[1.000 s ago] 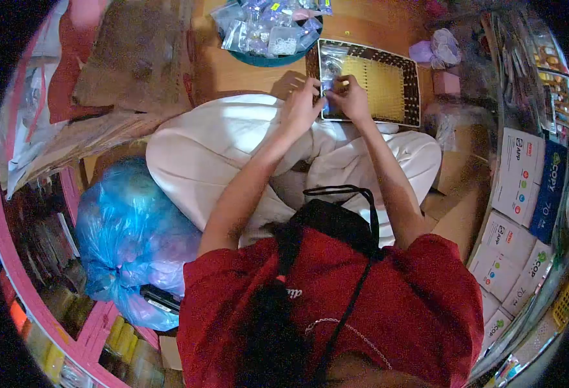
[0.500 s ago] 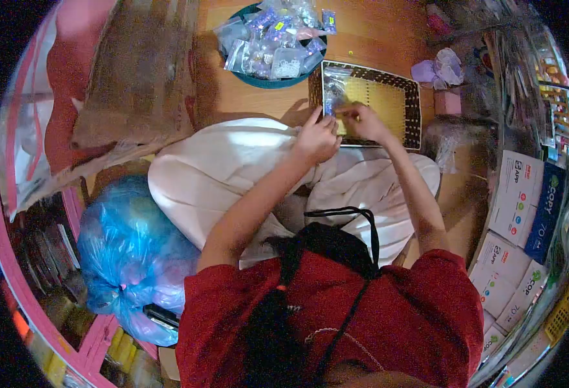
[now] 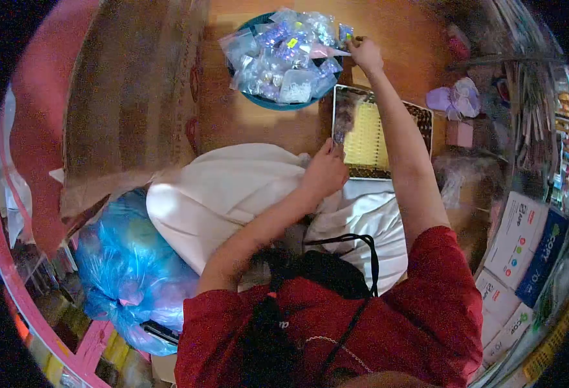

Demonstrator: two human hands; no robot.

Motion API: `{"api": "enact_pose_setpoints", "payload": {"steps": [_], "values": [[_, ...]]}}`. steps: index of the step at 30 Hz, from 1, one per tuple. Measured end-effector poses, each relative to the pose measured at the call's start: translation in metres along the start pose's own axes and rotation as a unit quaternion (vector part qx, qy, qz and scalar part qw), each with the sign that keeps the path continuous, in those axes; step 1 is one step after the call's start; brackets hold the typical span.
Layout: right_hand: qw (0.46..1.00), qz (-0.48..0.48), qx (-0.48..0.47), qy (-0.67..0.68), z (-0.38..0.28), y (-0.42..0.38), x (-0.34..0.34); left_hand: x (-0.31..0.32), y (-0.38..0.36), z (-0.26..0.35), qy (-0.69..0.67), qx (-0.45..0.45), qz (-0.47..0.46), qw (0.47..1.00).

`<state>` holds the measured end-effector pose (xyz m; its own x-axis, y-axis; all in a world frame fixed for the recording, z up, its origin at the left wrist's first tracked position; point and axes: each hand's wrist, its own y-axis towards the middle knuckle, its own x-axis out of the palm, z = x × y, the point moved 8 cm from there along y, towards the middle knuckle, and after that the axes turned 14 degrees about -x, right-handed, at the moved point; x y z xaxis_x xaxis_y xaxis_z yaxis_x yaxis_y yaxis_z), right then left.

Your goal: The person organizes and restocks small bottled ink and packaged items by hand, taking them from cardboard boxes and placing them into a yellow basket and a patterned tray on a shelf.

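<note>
Purple packet (image 3: 344, 30), small and marked with yellow, lay just beyond the fingertips of my right hand (image 3: 364, 52), beside the edge of the round blue-green tray (image 3: 268, 103). My right arm reached out over the basket (image 3: 367, 139), and those fingers were bent toward the packet, though I could not tell whether they pinched it or only hovered by it. To the left of that hand, the tray held a heap of clear bags (image 3: 281, 55), some with purple pieces inside, one with a yellow label. My left hand (image 3: 326, 169) was nearer to me, at the basket's near left corner, its fingers drawn together and pinching the near end of a clear bag (image 3: 340, 132). That bag ran away from my left fingertips along the basket's inner left side; what it contained was too blurred to make out. Below my left hand were my white trousers (image 3: 232, 181). Well to the right of both hands stood a pink block (image 3: 460, 134), with a pale purple thing (image 3: 460, 98) just beyond it.
</note>
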<state>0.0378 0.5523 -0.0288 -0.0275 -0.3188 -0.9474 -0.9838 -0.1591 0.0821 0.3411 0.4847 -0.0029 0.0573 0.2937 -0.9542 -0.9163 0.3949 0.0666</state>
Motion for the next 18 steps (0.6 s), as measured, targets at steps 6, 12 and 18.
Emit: {"api": "enact_pose_setpoints", "payload": {"steps": [6, 12, 18], "values": [[0.996, -0.025, -0.089, 0.010, 0.012, 0.016, 0.023, 0.002, 0.006, -0.008, -0.068, -0.030, -0.082, 0.994], [0.985, 0.073, -0.086, 0.133, 0.028, -0.041, -0.062, 0.003, 0.001, -0.010, -0.117, -0.035, 0.042, 0.992], [0.955, -0.165, -0.043, 0.241, 0.037, -0.212, -0.048, -0.009, 0.002, -0.008, -0.081, -0.047, -0.008, 0.996]]}}
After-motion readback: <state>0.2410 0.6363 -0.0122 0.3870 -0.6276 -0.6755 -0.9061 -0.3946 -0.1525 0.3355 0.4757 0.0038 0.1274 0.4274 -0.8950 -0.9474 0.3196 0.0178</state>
